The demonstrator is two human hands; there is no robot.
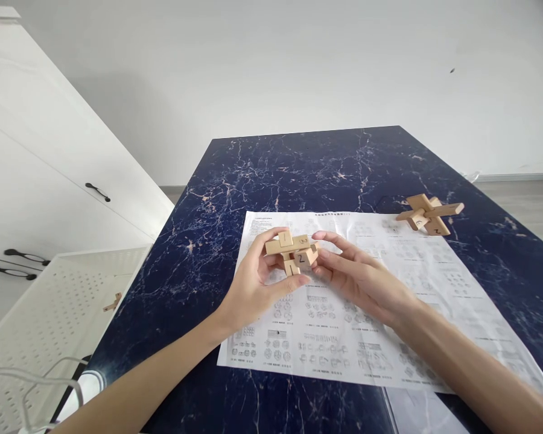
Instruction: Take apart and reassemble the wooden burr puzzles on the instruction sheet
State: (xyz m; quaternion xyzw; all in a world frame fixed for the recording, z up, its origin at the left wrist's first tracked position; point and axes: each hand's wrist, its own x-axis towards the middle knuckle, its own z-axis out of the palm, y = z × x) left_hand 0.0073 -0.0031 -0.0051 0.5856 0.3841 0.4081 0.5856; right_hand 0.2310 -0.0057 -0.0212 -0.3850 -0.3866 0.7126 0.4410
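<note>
Left hand point(257, 277) has a firm hold on a wooden puzzle point(287, 246), fingers wrapped behind it, thumb along the near lower side. Puzzle sits between the two hands, over the sheet; several bars cross, one face marked 2, others with single strokes, one more mark I can't read for sure. Right hand point(366, 277) is half curled at the puzzle's right end, a digit touching the bar marked 2, top finger lifted off; can't tell from here whether it really pinches the bar.

Under both hands: big white paper point(298, 358), small printed diagrams in rows, creased, text too small to read. Beyond the right hand and further right, a second puzzle point(431, 212) lies at the paper's far edge, bars sticking out, a 2 on one face. All on a dark blue marbled table point(294, 175).

Well left of the left hand: white cabinet point(58, 138) with black handles, below it a white perforated rack point(49, 301) with a small wooden piece point(112, 302) on it, pale cable point(27, 377) nearer the person.
</note>
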